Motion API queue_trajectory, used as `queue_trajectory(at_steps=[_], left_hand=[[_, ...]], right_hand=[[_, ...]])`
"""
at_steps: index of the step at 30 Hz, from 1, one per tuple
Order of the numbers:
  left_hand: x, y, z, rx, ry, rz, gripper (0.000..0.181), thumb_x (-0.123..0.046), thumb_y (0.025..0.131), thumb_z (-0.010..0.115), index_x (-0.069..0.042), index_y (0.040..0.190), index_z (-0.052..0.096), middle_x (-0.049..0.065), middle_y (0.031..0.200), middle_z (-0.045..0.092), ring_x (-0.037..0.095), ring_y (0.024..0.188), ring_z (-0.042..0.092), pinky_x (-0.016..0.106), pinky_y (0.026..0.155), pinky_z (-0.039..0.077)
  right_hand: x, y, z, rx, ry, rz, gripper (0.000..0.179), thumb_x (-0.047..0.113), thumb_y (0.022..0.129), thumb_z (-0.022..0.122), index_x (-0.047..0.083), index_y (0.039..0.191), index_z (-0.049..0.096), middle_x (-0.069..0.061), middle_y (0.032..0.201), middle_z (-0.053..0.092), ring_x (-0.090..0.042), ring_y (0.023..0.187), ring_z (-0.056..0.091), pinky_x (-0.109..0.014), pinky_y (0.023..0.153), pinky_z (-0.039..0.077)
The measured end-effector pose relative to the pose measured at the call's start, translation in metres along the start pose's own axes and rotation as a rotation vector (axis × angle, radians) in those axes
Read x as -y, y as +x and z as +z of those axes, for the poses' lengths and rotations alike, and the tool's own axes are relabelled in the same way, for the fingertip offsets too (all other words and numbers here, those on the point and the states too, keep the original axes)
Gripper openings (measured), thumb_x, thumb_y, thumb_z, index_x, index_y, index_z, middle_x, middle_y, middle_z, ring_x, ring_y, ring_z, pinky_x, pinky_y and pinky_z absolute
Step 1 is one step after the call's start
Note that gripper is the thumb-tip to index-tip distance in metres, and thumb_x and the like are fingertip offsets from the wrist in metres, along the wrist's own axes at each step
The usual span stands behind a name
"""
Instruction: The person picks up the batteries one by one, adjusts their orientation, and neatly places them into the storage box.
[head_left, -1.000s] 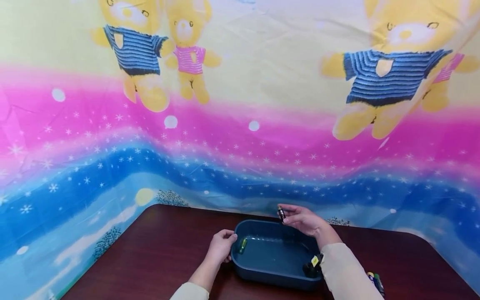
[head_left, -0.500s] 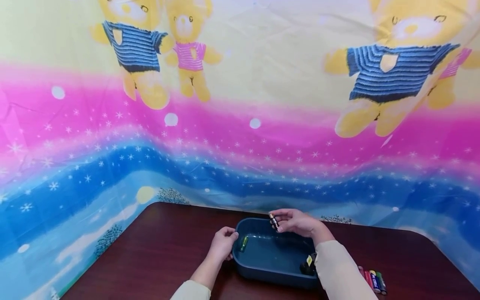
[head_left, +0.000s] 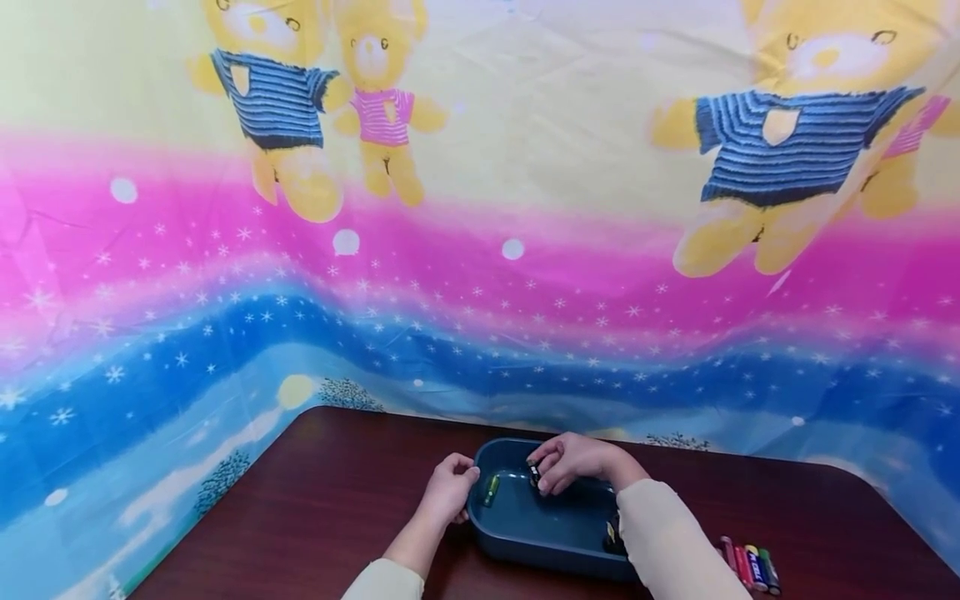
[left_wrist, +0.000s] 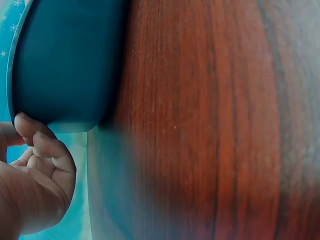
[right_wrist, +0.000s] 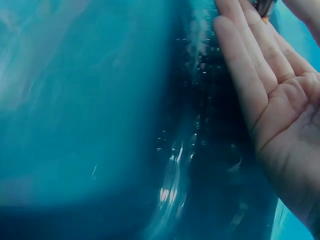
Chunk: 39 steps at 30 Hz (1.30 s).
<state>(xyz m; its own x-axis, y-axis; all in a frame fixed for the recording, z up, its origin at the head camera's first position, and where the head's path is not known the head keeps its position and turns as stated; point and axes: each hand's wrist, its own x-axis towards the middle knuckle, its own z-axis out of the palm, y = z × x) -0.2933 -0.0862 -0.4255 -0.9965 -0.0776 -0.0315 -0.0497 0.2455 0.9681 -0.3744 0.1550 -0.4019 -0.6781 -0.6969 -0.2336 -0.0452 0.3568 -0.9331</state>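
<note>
A dark blue plastic basin (head_left: 551, 564) stands on the table. My left hand (head_left: 446, 492) grips its left rim between thumb and fingers; in the left wrist view the fingertips (left_wrist: 30, 127) overlap the basin's edge. My right hand (head_left: 576, 463) reaches over the far rim and pinches a small black battery (head_left: 534, 474) inside the basin. Only the tip of that black battery (right_wrist: 263, 7) shows at the top of the right wrist view. A green battery (head_left: 491, 491) lies near the left end of the basin floor. At the right end, partly behind my sleeve, are black items (head_left: 613, 535) with a yellow mark.
Several batteries (head_left: 750, 567), red, blue and green ones among them, lie in a row on the dark wood table (head_left: 360, 492) right of my right sleeve (head_left: 675, 533). Behind the table hangs a cloth (head_left: 450, 292) printed with bears.
My right hand has moved left and down with the black battery, from above the far rim into the basin. The left hand keeps its grip. More of the battery row shows beside the right sleeve.
</note>
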Motion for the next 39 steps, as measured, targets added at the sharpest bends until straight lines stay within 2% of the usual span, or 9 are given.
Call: queue_trajectory(at_steps=[5, 16, 26, 39], left_hand=[[-0.001, 0.0, 0.0, 0.006, 0.005, 0.0, 0.013, -0.014, 0.095, 0.051, -0.005, 0.103, 0.054, 0.013, 0.077, 0.052, 0.014, 0.039, 0.039, 0.023, 0.038, 0.039], [0.0, 0.003, 0.0, 0.001, 0.017, -0.018, 0.011, -0.014, 0.094, 0.051, -0.006, 0.102, 0.054, 0.014, 0.079, 0.053, 0.015, 0.039, 0.039, 0.024, 0.038, 0.039], [-0.001, 0.001, 0.001, -0.003, 0.025, 0.013, 0.011, -0.013, 0.094, 0.052, -0.006, 0.101, 0.054, 0.015, 0.084, 0.054, 0.014, 0.038, 0.039, 0.024, 0.037, 0.038], [-0.001, 0.0, 0.002, -0.005, 0.034, 0.021, 0.01, -0.013, 0.093, 0.052, -0.006, 0.1, 0.054, 0.014, 0.076, 0.053, 0.014, 0.037, 0.038, 0.023, 0.037, 0.038]], right_hand=[[0.001, 0.004, 0.004, -0.021, -0.115, -0.003, 0.052, 0.011, 0.078, 0.074, -0.004, 0.122, 0.051, -0.005, 0.082, 0.064, -0.023, 0.082, 0.066, -0.039, 0.075, 0.053], [0.001, 0.022, 0.018, -0.044, -0.236, 0.001, 0.04, 0.007, 0.075, 0.075, 0.002, 0.111, 0.058, -0.005, 0.08, 0.065, -0.016, 0.071, 0.061, -0.035, 0.067, 0.054], [0.0, 0.03, 0.027, -0.038, -0.222, 0.028, 0.044, 0.007, 0.079, 0.073, -0.001, 0.118, 0.058, -0.006, 0.078, 0.067, -0.016, 0.071, 0.063, -0.035, 0.069, 0.054], [-0.003, 0.033, 0.028, -0.028, -0.224, 0.055, 0.04, 0.008, 0.08, 0.071, 0.001, 0.118, 0.06, -0.006, 0.081, 0.068, -0.015, 0.068, 0.062, -0.035, 0.064, 0.053]])
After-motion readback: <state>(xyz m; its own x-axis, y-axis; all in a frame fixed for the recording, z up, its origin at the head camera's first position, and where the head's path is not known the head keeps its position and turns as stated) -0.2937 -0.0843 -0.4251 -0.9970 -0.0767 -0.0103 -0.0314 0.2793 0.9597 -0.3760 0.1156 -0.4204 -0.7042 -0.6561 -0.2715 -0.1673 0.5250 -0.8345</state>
